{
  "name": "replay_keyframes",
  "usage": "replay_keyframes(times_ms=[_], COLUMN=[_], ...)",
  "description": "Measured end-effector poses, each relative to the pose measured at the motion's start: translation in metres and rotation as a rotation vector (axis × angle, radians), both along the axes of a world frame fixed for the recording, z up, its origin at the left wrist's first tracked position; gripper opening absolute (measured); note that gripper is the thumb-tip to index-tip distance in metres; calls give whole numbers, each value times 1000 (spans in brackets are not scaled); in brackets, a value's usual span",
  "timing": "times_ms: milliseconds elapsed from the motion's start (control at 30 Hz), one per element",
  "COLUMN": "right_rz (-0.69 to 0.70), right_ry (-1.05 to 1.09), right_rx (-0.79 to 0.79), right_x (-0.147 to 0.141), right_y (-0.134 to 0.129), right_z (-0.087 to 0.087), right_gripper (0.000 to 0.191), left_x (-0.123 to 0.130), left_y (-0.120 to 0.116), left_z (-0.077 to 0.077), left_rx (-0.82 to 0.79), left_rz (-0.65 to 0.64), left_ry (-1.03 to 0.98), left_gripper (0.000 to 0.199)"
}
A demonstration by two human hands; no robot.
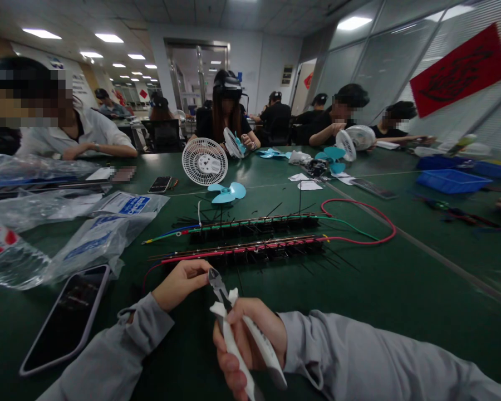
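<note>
My right hand (254,331) is wrapped round white-handled diagonal cutters (219,288), their handles spread and jaws pointing away from me. Beside the jaw tips, the thumb and forefinger of my left hand (181,284) pinch together; whatever lies between them is hidden. Just beyond both hands, a long black strip with a thick red wire (250,249) runs across the table. A similar strip with a green wire (259,224) lies behind it. Thin black tie ends stick out from both strips.
A phone (69,317) lies left of my left arm, near plastic bags (104,234) and a water bottle (12,259). Across the green table are a blue fan blade (227,192), a white fan grille (204,161) and blue trays (453,181). Several people sit around.
</note>
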State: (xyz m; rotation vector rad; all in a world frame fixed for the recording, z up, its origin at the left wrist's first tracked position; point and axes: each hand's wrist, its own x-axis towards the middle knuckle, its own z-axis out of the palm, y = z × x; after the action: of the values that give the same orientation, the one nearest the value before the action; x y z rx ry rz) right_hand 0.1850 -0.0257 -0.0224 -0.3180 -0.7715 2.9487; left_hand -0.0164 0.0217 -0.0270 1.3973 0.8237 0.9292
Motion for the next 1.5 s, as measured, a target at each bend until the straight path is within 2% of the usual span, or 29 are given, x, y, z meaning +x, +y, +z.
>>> replay_keyframes(times_ms=[400,1100,1367,1500], right_rz=[-70,-77,-59,30], right_ry=[-79,-85,-88,-40], right_rx=[10,26,40,6], right_x=[-3,-3,-3,-6], right_y=[-2,-3,-2,0], right_z=[-4,-9,-15,-14], right_gripper=[32,34,35,45], left_x=[-1,-1,-1,0], left_y=[1,2,2,1], left_z=[-2,-4,-5,-1], left_rx=[1,-9,5,-2], left_rz=[7,-3,14,1], left_ry=[0,-27,3,-12], left_gripper=[22,21,25,22])
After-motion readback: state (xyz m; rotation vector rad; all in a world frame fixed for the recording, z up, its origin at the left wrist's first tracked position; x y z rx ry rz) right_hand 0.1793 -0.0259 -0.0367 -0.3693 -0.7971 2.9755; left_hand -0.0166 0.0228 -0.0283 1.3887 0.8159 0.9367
